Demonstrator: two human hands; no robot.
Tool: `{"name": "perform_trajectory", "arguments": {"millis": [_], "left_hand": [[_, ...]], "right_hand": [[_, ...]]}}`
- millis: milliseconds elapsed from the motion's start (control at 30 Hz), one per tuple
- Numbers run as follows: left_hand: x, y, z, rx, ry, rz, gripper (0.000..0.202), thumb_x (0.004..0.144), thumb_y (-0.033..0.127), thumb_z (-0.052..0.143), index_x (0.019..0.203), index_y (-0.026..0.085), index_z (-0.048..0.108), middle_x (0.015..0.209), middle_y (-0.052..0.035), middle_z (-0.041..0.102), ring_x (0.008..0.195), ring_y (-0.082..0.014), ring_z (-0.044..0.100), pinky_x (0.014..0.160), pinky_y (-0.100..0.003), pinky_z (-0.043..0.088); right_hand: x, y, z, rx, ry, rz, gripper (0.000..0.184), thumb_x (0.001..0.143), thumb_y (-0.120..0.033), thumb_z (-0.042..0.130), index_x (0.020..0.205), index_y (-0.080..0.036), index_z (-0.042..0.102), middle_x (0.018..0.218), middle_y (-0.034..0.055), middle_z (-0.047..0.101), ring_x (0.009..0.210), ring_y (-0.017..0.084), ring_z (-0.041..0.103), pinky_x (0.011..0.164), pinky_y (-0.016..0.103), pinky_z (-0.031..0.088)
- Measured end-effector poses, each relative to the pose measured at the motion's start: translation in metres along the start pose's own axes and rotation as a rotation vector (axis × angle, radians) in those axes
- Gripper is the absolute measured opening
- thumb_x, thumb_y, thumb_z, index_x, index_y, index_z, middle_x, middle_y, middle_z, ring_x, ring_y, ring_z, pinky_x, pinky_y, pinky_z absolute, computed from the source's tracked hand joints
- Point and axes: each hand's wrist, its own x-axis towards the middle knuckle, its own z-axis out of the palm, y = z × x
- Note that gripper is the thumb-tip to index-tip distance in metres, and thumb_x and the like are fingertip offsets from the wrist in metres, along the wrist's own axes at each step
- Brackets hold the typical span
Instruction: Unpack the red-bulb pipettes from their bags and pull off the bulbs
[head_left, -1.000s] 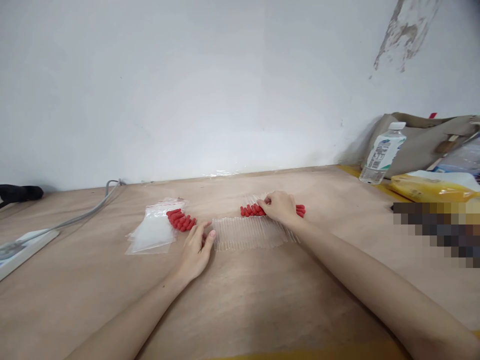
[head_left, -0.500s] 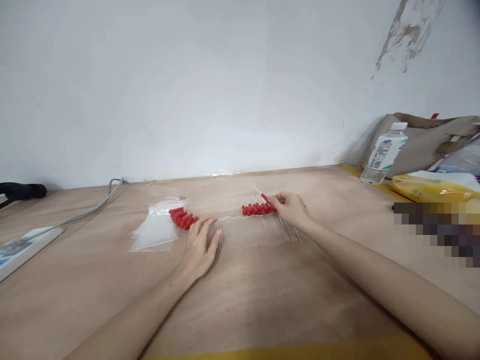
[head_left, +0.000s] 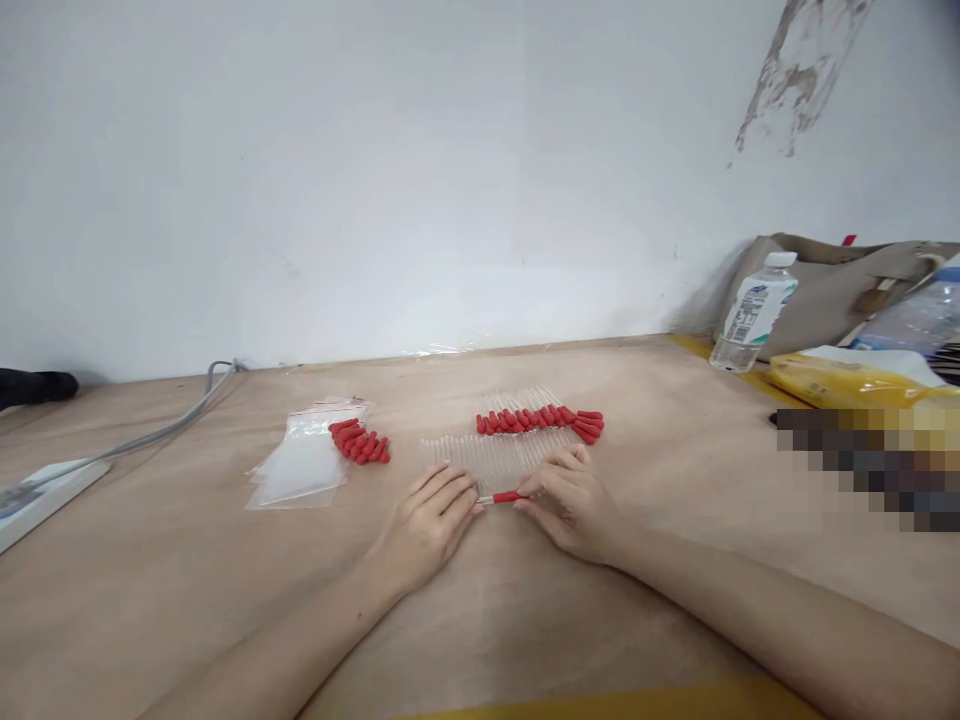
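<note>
My left hand (head_left: 431,520) pinches a thin clear dropper tube (head_left: 486,500) close to the tabletop. A red rubber bulb (head_left: 506,497) sits at that tube's right end, its far end pinched in my right hand (head_left: 570,500). Just beyond the hands lies a row of bare clear dropper tubes (head_left: 480,458), side by side. Behind them is a row of droppers with red bulbs (head_left: 525,420), their clear stems pointing to the wall. On the left, a small pile of loose red bulbs (head_left: 360,443) rests against clear zip bags (head_left: 300,465).
Brown paper covers the table (head_left: 225,580), which meets a white wall. At the far left are a grey cable (head_left: 172,425) and a white-edged board (head_left: 52,500). To the right stand a water bottle (head_left: 754,312), a grey bag (head_left: 832,285) and a yellow packet (head_left: 862,380).
My right hand has left the red-bulbed row and come nearer, now holding a bulb at a tube's end. My left hand has moved right and closed on that tube.
</note>
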Motion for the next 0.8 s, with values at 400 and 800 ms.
{"name": "perform_trajectory", "arguments": {"millis": [400,800], "left_hand": [[-0.002,0.008,0.004,-0.202,0.020,0.052,0.013,0.082,0.012,0.050,0.091,0.012,0.058,0.088,-0.0066,0.066,0.093,-0.0171,0.060,0.088,-0.033,0.049],[-0.006,0.005,0.000,-0.308,0.025,0.055,0.015,0.081,0.008,0.048,0.091,0.012,0.058,0.087,-0.0070,0.067,0.091,-0.0162,0.061,0.099,-0.044,0.039]], "right_hand": [[0.001,-0.004,0.012,-0.149,-0.069,-0.275,0.013,0.084,-0.022,0.051,0.082,-0.016,0.062,0.069,0.0018,0.064,0.066,0.013,0.053,0.062,0.029,0.036],[-0.006,0.001,0.011,-0.096,-0.009,-0.395,0.018,0.079,-0.015,0.058,0.097,-0.012,0.060,0.082,0.0041,0.067,0.076,0.015,0.055,0.065,0.030,0.047]]}}
